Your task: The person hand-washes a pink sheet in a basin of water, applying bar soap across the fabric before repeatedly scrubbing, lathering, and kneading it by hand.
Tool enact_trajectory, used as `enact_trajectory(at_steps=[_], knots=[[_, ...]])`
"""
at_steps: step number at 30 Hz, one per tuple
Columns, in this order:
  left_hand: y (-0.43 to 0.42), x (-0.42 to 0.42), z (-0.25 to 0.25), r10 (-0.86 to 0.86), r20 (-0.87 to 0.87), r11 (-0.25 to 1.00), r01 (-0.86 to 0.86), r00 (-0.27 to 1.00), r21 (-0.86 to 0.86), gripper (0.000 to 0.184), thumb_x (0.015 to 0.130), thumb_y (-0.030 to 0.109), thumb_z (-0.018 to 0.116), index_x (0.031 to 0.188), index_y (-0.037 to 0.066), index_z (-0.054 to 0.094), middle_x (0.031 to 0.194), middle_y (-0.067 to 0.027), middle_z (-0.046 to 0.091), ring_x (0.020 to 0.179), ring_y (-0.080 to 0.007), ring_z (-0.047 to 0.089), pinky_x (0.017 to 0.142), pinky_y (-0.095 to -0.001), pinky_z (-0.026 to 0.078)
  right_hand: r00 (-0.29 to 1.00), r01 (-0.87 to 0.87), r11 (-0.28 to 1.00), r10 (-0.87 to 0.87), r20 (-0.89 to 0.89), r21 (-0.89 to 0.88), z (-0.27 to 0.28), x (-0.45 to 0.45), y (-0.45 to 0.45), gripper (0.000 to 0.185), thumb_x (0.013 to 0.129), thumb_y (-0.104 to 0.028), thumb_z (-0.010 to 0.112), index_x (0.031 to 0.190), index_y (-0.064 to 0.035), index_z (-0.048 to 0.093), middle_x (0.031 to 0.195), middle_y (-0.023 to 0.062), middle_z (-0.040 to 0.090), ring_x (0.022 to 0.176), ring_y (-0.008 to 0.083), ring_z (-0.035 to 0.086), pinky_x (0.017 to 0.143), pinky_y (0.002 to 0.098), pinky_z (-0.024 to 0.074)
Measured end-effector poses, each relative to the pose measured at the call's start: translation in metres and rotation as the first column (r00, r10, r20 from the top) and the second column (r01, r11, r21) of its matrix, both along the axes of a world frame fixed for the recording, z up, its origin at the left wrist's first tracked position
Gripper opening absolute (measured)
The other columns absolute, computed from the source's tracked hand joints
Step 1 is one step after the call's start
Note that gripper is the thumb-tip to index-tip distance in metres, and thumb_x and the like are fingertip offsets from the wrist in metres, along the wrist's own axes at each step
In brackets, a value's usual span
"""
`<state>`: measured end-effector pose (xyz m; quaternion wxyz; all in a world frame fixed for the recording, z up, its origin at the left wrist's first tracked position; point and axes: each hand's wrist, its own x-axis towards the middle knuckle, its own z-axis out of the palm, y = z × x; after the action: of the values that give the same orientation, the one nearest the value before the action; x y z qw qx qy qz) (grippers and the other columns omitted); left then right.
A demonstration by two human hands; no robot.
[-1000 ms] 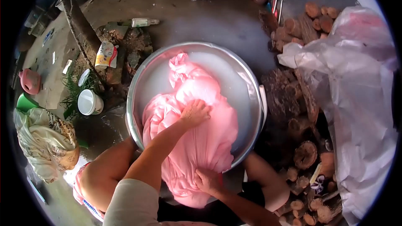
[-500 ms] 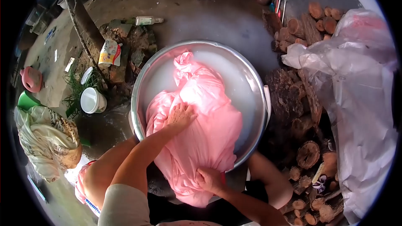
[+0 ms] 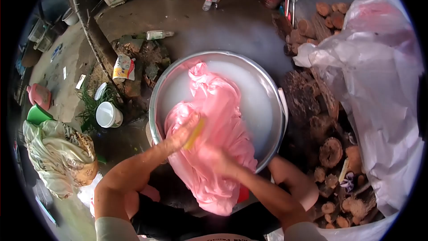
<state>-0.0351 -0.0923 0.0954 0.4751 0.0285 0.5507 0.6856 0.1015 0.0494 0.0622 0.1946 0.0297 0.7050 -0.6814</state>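
Observation:
A wet pink cloth (image 3: 218, 102) lies bunched in a wide metal basin (image 3: 154, 102) of cloudy water, its near end hanging over the rim toward my lap. Over the cloth's left part, my left hand (image 3: 182, 135) grips a yellow bar (image 3: 195, 134) that looks like laundry soap, held on edge with the palm turned inward. My right hand (image 3: 217, 157) is over the cloth's lower middle, smeared by motion, so its fingers cannot be made out.
Stacked firewood (image 3: 331, 152) and a draped plastic sheet (image 3: 365, 76) crowd the right side. To the left are a white tub (image 3: 109, 115), a stuffed plastic bag (image 3: 58, 154), a pink jug (image 3: 39, 96) and a thin tree trunk (image 3: 96, 35). A bottle (image 3: 159, 35) lies beyond the basin.
My left hand has lifted from flat on the cloth and now holds the yellow bar. My right hand has moved up and left from the cloth's near edge. The view has shifted slightly.

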Motion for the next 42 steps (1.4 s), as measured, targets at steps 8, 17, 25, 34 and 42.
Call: enact_trajectory(at_steps=[8,17,25,34,42], knots=[[-0.009,0.101,-0.073,-0.438,-0.892,0.823,0.351,-0.111,-0.448,0.033,0.082,0.033,0.063,0.105,0.011,0.058,0.107,-0.0127,0.053,0.106,-0.0282,0.050,0.090,-0.0411,0.042,0.747,-0.182,0.882,0.412,-0.522,0.436,0.000,0.090,-0.028,0.014,0.079,-0.017,0.066,0.089,-0.0098,0.059,0.080,0.0059,0.058,0.072,0.0229,0.060,0.064,0.0351,0.0499],[0.068,-0.017,-0.168,-0.548,-0.806,0.696,-0.414,0.222,-0.587,0.029,0.086,0.027,0.054,0.108,0.008,0.058,0.108,-0.0129,0.055,0.108,-0.0299,0.050,0.093,-0.0440,0.040,0.738,-0.033,0.847,0.379,-0.558,0.531,-0.020,0.100,-0.031,0.018,0.078,-0.024,0.066,0.090,-0.0117,0.061,0.076,0.0039,0.059,0.067,0.0220,0.061,0.062,0.0336,0.0508],[0.072,0.101,-0.144,-0.376,-0.926,0.779,0.554,0.038,-0.293,0.029,0.087,0.024,0.054,0.113,0.011,0.057,0.111,-0.0104,0.055,0.105,-0.0237,0.052,0.090,-0.0374,0.043,0.669,-0.004,0.892,0.338,-0.662,0.452,-0.028,0.097,-0.038,0.017,0.075,-0.019,0.069,0.086,-0.0081,0.062,0.081,0.0034,0.060,0.076,0.0204,0.063,0.069,0.0312,0.0520],[0.135,0.020,-0.156,-0.732,-0.648,0.661,0.012,-0.210,-0.750,0.036,0.085,0.026,0.053,0.117,0.011,0.057,0.114,-0.0186,0.052,0.110,-0.0338,0.049,0.093,-0.0434,0.041,0.732,-0.012,0.889,0.319,-0.601,0.457,-0.026,0.100,-0.036,0.019,0.076,-0.021,0.067,0.086,-0.0067,0.058,0.083,0.0062,0.057,0.076,0.0223,0.060,0.071,0.0333,0.0501],[0.081,0.023,-0.143,-0.631,-0.764,0.739,0.401,0.133,-0.541,0.025,0.086,0.031,0.057,0.104,0.014,0.061,0.116,-0.0102,0.054,0.111,-0.0274,0.050,0.094,-0.0417,0.042,0.726,-0.008,0.896,0.311,-0.614,0.444,-0.030,0.097,-0.038,0.023,0.078,-0.024,0.067,0.092,-0.0067,0.060,0.081,0.0056,0.056,0.076,0.0219,0.060,0.072,0.0339,0.0500]])
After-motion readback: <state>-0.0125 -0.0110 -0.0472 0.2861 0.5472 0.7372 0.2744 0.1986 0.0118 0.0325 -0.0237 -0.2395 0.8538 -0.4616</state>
